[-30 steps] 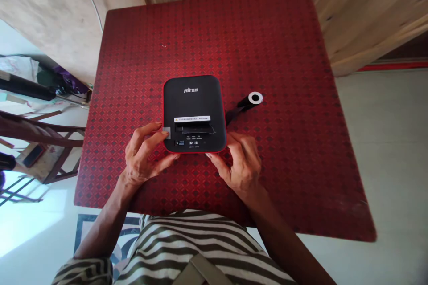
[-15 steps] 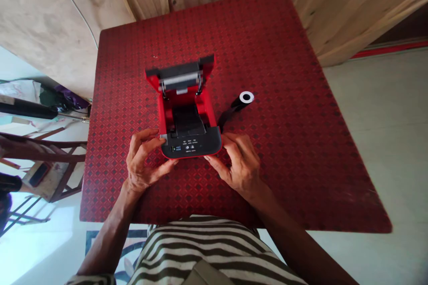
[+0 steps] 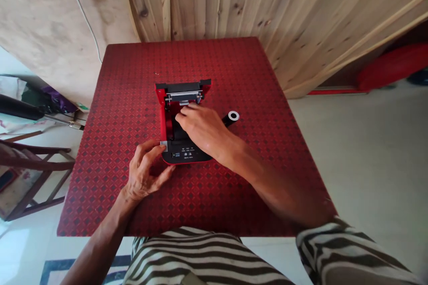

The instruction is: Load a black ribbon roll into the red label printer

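Observation:
A red and black printer-like device (image 3: 187, 154) stands on the table with its lid (image 3: 183, 88) raised. My left hand (image 3: 145, 168) grips its front left corner, thumb at the front edge and fingers on the grey patch. Over the open compartment reaches my right hand (image 3: 202, 129), its fingers curled down inside; what they touch or hold is hidden. Just right of the device lies a black roll with a white end (image 3: 233, 116), partly behind my right hand.
The table (image 3: 244, 67) has a red patterned top and backs onto a wooden plank wall (image 3: 214, 0). A wooden chair (image 3: 36, 164) stands at the left, below a black-handled pole (image 3: 20, 107). Something red (image 3: 394, 66) lies at the far right.
My right hand has left the device's front right corner and moved up and left into its open compartment. My left hand keeps its hold. The view has tilted up.

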The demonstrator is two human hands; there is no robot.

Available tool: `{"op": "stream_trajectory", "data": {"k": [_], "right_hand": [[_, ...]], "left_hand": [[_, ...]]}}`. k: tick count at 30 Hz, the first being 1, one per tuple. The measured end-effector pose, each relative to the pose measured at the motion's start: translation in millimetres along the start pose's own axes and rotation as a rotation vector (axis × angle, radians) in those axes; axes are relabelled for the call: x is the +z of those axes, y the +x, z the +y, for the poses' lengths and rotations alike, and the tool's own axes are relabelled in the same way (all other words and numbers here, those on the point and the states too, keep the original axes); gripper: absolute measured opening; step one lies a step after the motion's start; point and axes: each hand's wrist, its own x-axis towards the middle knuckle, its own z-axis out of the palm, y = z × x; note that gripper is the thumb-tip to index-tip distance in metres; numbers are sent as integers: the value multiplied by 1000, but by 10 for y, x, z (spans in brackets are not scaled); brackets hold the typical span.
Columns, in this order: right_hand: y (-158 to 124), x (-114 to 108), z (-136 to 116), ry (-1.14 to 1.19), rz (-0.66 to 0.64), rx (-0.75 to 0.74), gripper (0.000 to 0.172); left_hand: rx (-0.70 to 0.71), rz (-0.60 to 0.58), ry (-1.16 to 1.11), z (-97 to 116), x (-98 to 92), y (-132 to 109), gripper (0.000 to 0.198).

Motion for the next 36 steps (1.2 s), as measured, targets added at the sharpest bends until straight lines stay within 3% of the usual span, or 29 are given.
{"op": "stream_trajectory", "data": {"k": [5,10,15,19,22,25,28,32,36], "right_hand": [[185,-45,-123,-40,-172,14,32],[228,-27,-139,-105,-194,22,36],[197,-10,-135,-125,-129,16,33],[-1,-124,-158,-60,-79,45,28],[-306,-276,-84,93,143,74,21],[-637,-375,167,340,488,163,13],[-804,-273,601,610,681,326,21],[-700,195,1213,796,743,464,24],[-563,654,1501,833,583,552,24]], "left_hand": [[-9,-13,-12,6,5,-20,56],[-27,-26,-5,8,2,-35,58],[-26,-19,-4,1,11,-28,55],[3,-7,-18,-15,7,-17,58],[10,-13,-12,-26,-4,3,62],[26,-7,-15,-30,-1,25,63],[38,20,-10,-30,15,37,62],[50,28,4,-32,29,33,64],[51,28,-3,-41,31,18,64]]}}
